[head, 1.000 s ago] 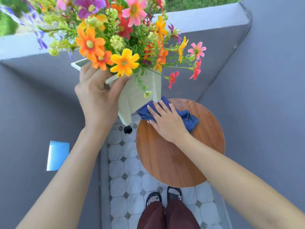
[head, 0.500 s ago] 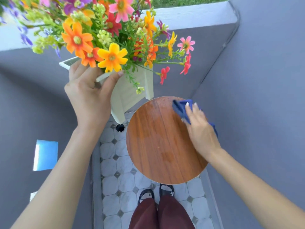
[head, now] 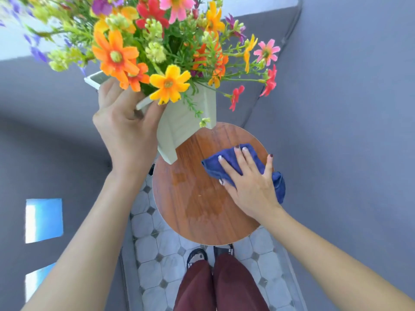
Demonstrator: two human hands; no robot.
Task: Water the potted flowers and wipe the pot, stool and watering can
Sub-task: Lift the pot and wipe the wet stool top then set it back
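Note:
A white square pot (head: 182, 122) full of orange, yellow, pink and red flowers (head: 157, 48) hangs lifted and tilted above the far left of the round wooden stool (head: 193, 198). My left hand (head: 125, 126) grips the pot's near rim. My right hand (head: 249, 182) lies flat on a folded blue cloth (head: 226, 160), pressing it onto the right half of the stool top. Damp streaks show on the wood near the middle. The watering can is out of view.
Grey walls (head: 348, 131) close in on both sides of a narrow strip of white tiled floor (head: 152, 250). My feet (head: 208, 254) stand just below the stool. A small dark floor drain (head: 152, 169) shows left of the stool.
My right hand slid the cloth from the stool's far right edge back toward its middle. The pot stays lifted in my left hand and now hangs over the stool's far left.

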